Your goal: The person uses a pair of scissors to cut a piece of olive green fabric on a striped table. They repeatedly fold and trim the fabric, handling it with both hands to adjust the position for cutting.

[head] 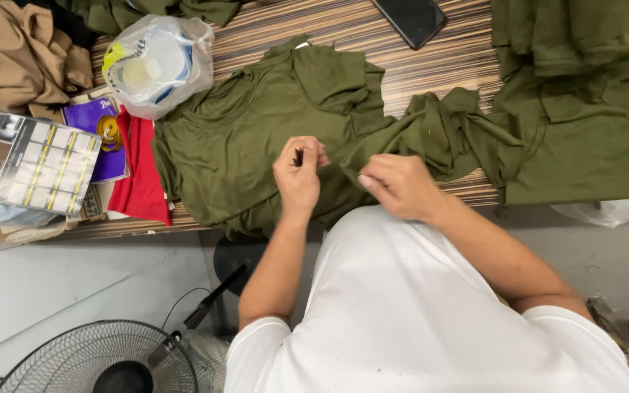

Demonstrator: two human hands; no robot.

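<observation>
Your left hand (298,175) sits over the lower middle of the olive-green garment (256,138), fingers curled in and pressed together on a small dark thing that is too small to make out; the hand rests against the cloth just below the garment's chest. Your right hand (398,185) is just beside it, to the right, its thumb and fingers pinching a fold of the same green cloth at the near edge, where the fabric runs up and right into a bunched, twisted length.

The garment lies spread across the striped wooden table (431,65), its neck toward the far side, the body mostly flat with soft wrinkles, and 1 sleeve folded over itself near the top. Its near hem hangs slightly over the table edge toward you. The cloth is a plain, matte olive.

To the right lies a pile of more green garments (591,109), touching the bunched part. To the left of the garment are a red cloth (140,182), a clear plastic bag (158,62) and a printed colour card (27,160). A dark phone (413,18) lies at the far edge. Below the table, on the floor, stands a fan (103,360).
</observation>
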